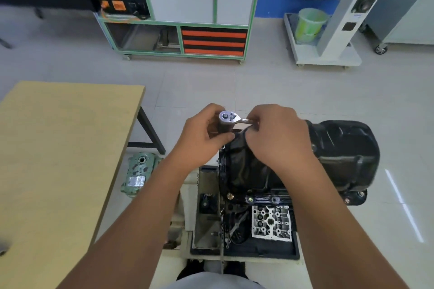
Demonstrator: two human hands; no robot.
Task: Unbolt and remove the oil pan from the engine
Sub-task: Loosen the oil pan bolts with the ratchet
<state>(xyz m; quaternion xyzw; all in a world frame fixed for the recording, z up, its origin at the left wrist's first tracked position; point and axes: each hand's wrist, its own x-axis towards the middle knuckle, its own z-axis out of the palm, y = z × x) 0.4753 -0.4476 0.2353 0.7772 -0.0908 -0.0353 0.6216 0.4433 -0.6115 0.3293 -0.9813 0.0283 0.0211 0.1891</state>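
Over the far corner of the black oil pan (328, 152), which sits atop the engine (258, 218), the left hand (202, 134) grips the ratchet (229, 122) head, while the right hand (279, 134) apparently curls round its handle.

From where I stand, no writing can be read: the silvery plate (135, 181) on the green housing (138, 175) on the floor is a blur, and the orange tags (118, 5) on the black box (122, 2) show nothing legible.

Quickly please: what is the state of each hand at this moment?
Left hand: closed around the head end of the ratchet wrench.
Right hand: closed on the ratchet wrench handle, above the oil pan.
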